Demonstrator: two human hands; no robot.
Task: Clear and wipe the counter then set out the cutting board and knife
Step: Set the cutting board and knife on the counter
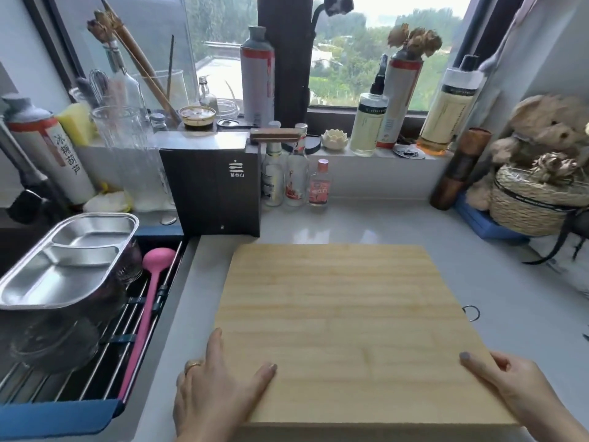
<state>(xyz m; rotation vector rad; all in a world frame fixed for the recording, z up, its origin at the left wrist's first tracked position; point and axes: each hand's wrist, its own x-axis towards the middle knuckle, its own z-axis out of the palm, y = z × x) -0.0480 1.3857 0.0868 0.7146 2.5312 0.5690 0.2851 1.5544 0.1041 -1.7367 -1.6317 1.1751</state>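
A pale wooden cutting board [344,314] lies on the grey counter [414,224] right in front of me. My left hand [210,393] holds its near left corner, thumb on top and index finger along the left edge. At the near right corner my right hand [516,390] grips the board, thumb on top and fingers hidden under the edge. A wooden knife handle [275,135] sticks out of the top of a dark knife block [213,186] behind the board.
Left of the board is a sink with a wire rack, a steel divided tray [63,263] and a pink ladle [149,314]. Small bottles [296,183] stand by the block. A straw basket [535,202] with plush bears fills the right side. A metal ring [471,313] hangs off the board's right edge.
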